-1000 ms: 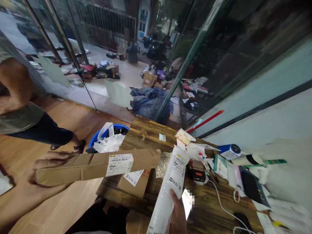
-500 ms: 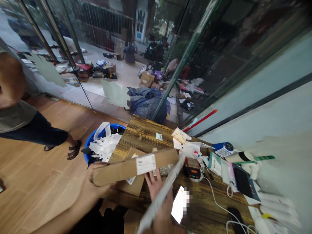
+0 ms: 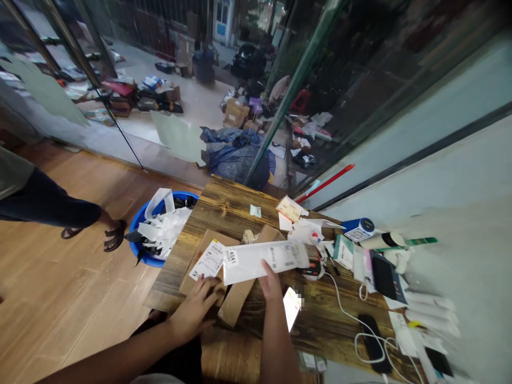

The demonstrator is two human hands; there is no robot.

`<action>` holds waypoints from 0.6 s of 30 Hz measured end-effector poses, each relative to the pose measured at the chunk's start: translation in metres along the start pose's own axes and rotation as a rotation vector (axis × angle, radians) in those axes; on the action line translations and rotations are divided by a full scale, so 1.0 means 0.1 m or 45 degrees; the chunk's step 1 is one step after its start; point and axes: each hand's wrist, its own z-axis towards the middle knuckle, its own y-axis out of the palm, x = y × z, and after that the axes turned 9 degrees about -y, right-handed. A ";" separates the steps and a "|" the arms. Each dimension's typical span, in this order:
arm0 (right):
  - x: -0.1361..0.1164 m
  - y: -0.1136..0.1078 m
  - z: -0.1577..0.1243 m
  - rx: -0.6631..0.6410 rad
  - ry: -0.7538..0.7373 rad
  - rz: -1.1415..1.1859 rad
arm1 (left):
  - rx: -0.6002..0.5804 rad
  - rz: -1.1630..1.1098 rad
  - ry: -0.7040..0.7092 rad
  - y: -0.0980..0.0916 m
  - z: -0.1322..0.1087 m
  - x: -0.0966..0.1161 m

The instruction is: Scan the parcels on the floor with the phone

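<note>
My right hand [image 3: 271, 281] is closed on the near edge of a long white parcel [image 3: 250, 260]. The parcel carries a printed label, and "4041" is written near its left end. It is held over the table, above a long narrow cardboard box [image 3: 237, 305] whose middle it hides. My left hand [image 3: 196, 308] rests at the near edge of a flat cardboard package [image 3: 194, 255] with a white shipping label [image 3: 208, 260]. Its fingers are apart, the tips touching the package by the label.
The wooden table [image 3: 222, 205] also bears a lit phone [image 3: 292, 308], a black-and-orange device [image 3: 311, 268], papers and white cables. A blue bin [image 3: 154, 258] full of scraps stands left of it. A person's leg [image 3: 52, 205] is farther left. Glass panels [image 3: 224, 69] stand beyond.
The long cardboard box has left my left hand and lies on the table. My right hand, spread before, now grips the white parcel. The view has shifted slightly.
</note>
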 end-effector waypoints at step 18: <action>-0.47 -0.17 -0.34 -0.034 -0.018 -0.430 | 0.215 -0.136 -0.145 -0.52 -0.35 -0.47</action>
